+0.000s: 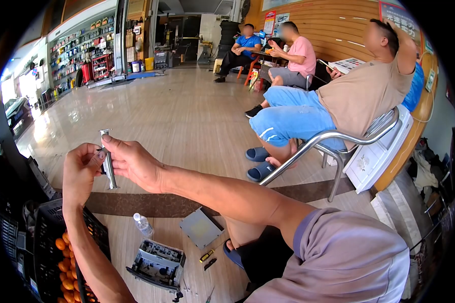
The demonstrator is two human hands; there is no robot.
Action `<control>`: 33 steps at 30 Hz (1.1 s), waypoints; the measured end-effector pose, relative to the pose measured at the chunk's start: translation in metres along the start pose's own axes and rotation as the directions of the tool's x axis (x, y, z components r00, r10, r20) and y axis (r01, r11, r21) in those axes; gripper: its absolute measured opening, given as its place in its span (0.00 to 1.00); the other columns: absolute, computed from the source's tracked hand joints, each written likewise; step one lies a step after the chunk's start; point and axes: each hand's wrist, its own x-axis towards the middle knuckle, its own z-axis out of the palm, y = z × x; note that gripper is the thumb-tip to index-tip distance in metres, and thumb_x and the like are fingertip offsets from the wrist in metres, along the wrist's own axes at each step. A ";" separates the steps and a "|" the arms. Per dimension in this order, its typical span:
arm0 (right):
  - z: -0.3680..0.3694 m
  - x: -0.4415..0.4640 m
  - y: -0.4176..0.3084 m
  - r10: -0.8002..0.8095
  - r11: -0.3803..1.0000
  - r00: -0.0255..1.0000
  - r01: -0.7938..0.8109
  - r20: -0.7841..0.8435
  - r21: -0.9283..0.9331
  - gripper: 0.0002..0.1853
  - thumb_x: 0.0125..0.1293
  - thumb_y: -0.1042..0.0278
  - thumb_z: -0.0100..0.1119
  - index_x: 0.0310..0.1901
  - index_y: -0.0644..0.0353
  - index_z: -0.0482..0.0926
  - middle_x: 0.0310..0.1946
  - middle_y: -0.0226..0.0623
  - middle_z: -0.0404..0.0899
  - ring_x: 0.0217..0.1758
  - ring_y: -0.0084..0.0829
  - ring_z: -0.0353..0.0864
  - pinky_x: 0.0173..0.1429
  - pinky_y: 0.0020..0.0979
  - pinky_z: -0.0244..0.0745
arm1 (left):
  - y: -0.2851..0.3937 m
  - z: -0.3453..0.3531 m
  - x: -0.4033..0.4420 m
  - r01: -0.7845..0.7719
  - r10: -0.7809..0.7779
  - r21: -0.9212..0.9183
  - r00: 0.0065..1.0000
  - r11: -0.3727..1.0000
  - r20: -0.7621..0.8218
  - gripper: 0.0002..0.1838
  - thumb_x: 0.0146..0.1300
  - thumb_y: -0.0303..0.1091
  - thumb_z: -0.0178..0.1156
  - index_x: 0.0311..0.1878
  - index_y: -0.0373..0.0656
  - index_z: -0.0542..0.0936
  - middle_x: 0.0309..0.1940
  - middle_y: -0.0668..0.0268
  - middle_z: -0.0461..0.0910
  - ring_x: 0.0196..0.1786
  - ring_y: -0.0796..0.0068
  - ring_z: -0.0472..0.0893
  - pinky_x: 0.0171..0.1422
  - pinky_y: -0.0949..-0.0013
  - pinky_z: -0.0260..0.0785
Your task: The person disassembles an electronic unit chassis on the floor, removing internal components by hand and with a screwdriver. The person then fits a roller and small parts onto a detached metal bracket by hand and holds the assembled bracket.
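Observation:
My left hand (82, 169) and my right hand (136, 165) meet in front of me at the left. Between them they hold a narrow silver metal bracket (108, 169) upright, with flared ends at top and bottom. Fingers and thumbs of both hands close around its upper and middle part. Below, on the floor, lies an opened grey device housing (159, 263) with parts inside. Beside it are a flat square metal cover (202, 227), a yellow-and-black screwdriver (207, 255) and a small black tool (210, 264) whose kind I cannot make out.
A black plastic crate (48, 214) holding oranges (65, 265) stands by my left forearm. A clear water bottle (143, 225) is on the floor near the housing. Several people sit along the right wall, the nearest person (364, 101) on a metal-framed chair (333, 139).

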 end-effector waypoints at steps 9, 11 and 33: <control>-0.001 0.007 0.001 0.064 0.995 0.985 -0.050 -0.162 0.087 0.33 0.68 0.24 0.45 0.42 0.53 0.73 0.37 0.29 0.75 0.41 0.24 0.74 0.50 0.29 0.68 | 0.011 0.019 -0.001 -0.002 0.004 -0.048 0.999 0.999 0.036 0.06 0.68 0.28 0.62 0.42 0.35 0.81 0.29 0.72 0.80 0.30 0.85 0.75 0.35 0.77 0.68; -0.002 0.010 0.002 0.001 0.982 0.995 0.018 -0.103 0.185 0.33 0.66 0.22 0.46 0.39 0.50 0.71 0.33 0.25 0.72 0.37 0.21 0.69 0.44 0.29 0.65 | 0.017 0.024 -0.002 -0.013 0.017 -0.052 0.998 0.999 0.069 0.06 0.68 0.28 0.62 0.42 0.34 0.81 0.28 0.72 0.80 0.29 0.85 0.74 0.35 0.77 0.68; -0.005 0.011 0.002 0.016 0.981 0.998 -0.026 0.053 0.195 0.49 0.59 0.18 0.53 0.63 0.60 0.65 0.45 0.31 0.70 0.44 0.23 0.70 0.48 0.31 0.67 | 0.020 0.021 -0.005 0.019 -0.012 -0.072 0.995 0.997 0.097 0.07 0.69 0.29 0.62 0.43 0.34 0.81 0.27 0.71 0.79 0.28 0.85 0.76 0.33 0.78 0.70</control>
